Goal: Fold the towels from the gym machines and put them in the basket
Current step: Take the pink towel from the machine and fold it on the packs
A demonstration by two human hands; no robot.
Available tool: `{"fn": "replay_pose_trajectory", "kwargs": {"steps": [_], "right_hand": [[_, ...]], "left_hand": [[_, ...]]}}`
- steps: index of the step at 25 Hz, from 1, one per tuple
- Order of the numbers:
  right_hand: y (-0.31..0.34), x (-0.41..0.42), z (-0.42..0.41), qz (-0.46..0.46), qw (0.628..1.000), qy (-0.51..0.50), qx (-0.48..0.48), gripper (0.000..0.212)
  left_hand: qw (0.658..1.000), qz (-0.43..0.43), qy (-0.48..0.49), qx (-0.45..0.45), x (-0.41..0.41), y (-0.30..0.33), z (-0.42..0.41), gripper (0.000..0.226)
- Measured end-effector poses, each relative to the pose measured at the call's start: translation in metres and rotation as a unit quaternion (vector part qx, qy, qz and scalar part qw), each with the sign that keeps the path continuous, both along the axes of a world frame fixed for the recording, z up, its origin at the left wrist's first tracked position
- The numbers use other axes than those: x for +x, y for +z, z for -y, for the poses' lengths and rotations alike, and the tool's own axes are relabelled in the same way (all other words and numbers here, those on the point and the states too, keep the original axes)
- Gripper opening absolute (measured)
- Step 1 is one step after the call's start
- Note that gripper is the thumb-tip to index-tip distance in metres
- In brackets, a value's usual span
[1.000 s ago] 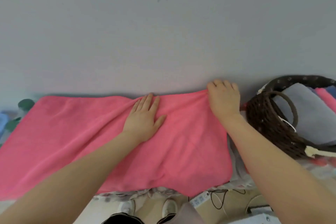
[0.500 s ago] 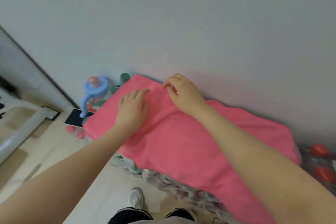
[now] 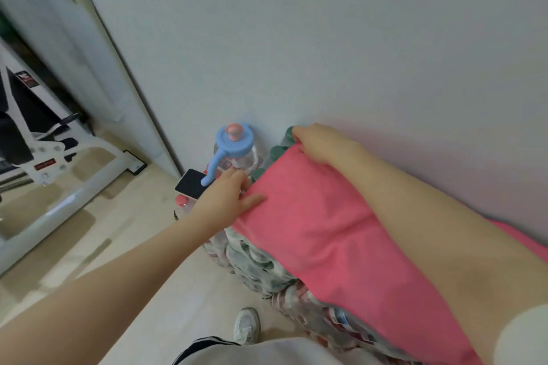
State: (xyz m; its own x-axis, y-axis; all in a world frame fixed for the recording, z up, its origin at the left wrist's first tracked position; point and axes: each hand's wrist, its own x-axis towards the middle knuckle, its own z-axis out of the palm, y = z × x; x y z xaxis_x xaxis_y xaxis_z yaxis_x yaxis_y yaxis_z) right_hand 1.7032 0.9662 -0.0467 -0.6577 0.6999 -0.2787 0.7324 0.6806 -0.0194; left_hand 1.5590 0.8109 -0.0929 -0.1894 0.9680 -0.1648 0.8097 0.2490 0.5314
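Pinching the pink towel (image 3: 326,225) at its far end, your left hand (image 3: 228,198) grips the near corner and your right hand (image 3: 320,144) the corner by the wall; it lies over packed bottles (image 3: 261,270), just beside a blue-capped jug (image 3: 234,148) and a phone (image 3: 191,184)

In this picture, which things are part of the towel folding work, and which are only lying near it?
Part of the job:
- pink terry towel, spread over wrapped packs of bottles
- left hand, holding the towel's near end corner
- right hand, holding its far end corner

Only lying about:
- clear water jug with blue lid
- black-screened phone
- white gym machine frame
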Motion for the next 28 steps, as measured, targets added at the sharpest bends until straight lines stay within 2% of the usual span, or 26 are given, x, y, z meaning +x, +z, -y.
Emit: {"fn": "replay_pose_trajectory", "kwargs": {"steps": [3,5,7,10,13,15,18,21,23,26,28], "right_hand": [[0.001,0.001,-0.006,0.01,1.0,-0.015,0.016,0.023],[0.002,-0.004,-0.006,-0.047,0.995,-0.055,0.063,0.023],[0.0,-0.013,-0.004,-0.113,0.983,-0.085,0.12,0.023],[-0.003,-0.024,0.004,-0.173,0.963,-0.117,0.17,0.026],[-0.01,-0.023,0.015,-0.161,0.974,-0.13,0.097,0.051],[-0.017,-0.017,0.024,-0.105,0.988,-0.11,0.032,0.063],[-0.02,-0.004,0.035,-0.119,0.988,-0.095,0.03,0.06],[-0.016,0.012,0.048,-0.176,0.977,-0.106,0.049,0.05],[-0.011,0.026,0.057,-0.203,0.971,-0.11,0.055,0.042],[-0.008,0.054,0.073,-0.239,0.961,-0.129,0.061,0.034],[-0.006,0.078,0.085,-0.261,0.953,-0.139,0.067,0.027]], "left_hand": [[0.999,0.027,-0.012,-0.02,-0.007,-0.002,-0.005,0.038],[0.998,0.059,-0.008,-0.027,-0.014,0.002,-0.009,0.04],[0.99,0.127,0.05,-0.017,-0.021,0.008,-0.009,0.038],[0.955,0.252,0.154,0.01,-0.037,0.007,-0.008,0.035],[0.923,0.333,0.195,-0.008,-0.046,0.001,-0.007,0.036],[0.917,0.336,0.203,-0.072,-0.045,-0.003,0.0,0.04],[0.877,0.42,0.178,-0.147,-0.05,-0.012,0.012,0.04],[0.833,0.525,0.131,-0.115,-0.054,-0.015,0.026,0.049],[0.855,0.502,0.116,-0.064,-0.047,-0.01,0.033,0.039],[0.911,0.39,0.115,0.06,-0.021,0.004,0.037,0.013],[0.917,0.36,0.123,0.121,-0.001,0.013,0.034,0.012]]}}
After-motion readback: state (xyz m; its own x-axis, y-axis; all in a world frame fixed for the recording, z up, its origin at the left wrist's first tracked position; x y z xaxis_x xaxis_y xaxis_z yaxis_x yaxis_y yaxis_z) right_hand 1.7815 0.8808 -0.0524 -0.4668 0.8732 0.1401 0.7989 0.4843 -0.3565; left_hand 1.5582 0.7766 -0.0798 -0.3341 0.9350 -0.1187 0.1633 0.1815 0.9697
